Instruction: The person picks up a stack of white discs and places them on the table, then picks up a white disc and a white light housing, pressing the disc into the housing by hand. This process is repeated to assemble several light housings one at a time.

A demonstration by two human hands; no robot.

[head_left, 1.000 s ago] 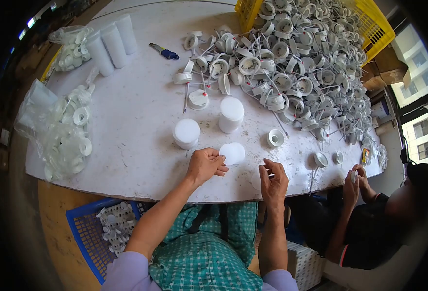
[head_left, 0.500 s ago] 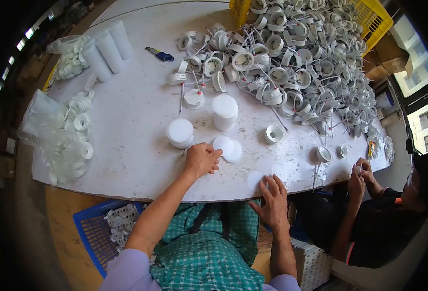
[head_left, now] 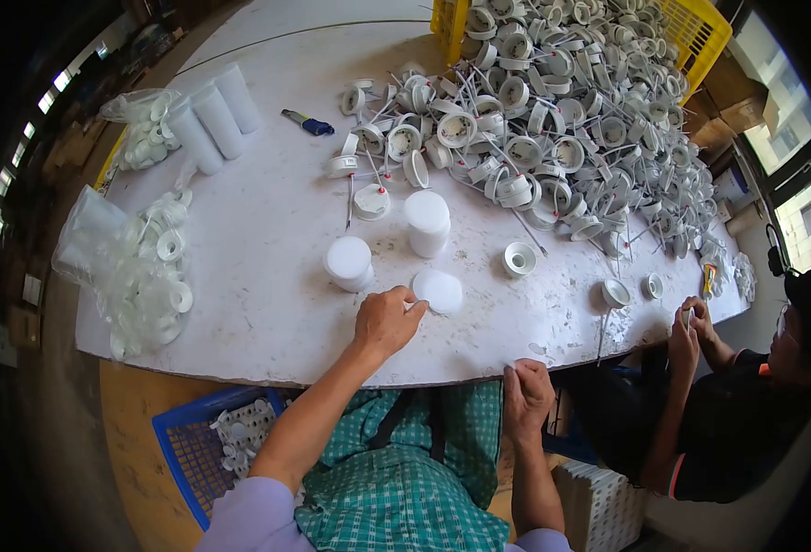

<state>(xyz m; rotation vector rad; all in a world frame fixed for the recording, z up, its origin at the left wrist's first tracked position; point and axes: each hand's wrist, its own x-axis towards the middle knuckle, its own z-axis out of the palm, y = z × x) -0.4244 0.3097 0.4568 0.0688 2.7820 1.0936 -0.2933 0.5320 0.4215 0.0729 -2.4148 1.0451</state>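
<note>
Near the table's middle my left hand [head_left: 389,322] has its fingers drawn together, thumb and forefinger at the edge of overlapping white discs [head_left: 439,292]. Whether they grip a disc is unclear. Behind it stand a short stack of white discs [head_left: 348,259] and a taller stack [head_left: 427,219]. My right hand [head_left: 528,394] is at the table's front edge with its fingers curled and pressed together; anything in them is hidden.
White cups with wires [head_left: 525,147] are heaped at the back right. A knife [head_left: 308,122], plastic-wrapped rings [head_left: 171,244], tubes [head_left: 217,120] and a single cup [head_left: 519,259] lie around. A co-worker's hands [head_left: 688,336] are at right; a blue basket [head_left: 180,442] sits below.
My right hand has gone from spread to closed and dropped slightly. The pale round sheet beside it no longer shows. The white discs near my left hand overlap more. The view has shifted slightly.
</note>
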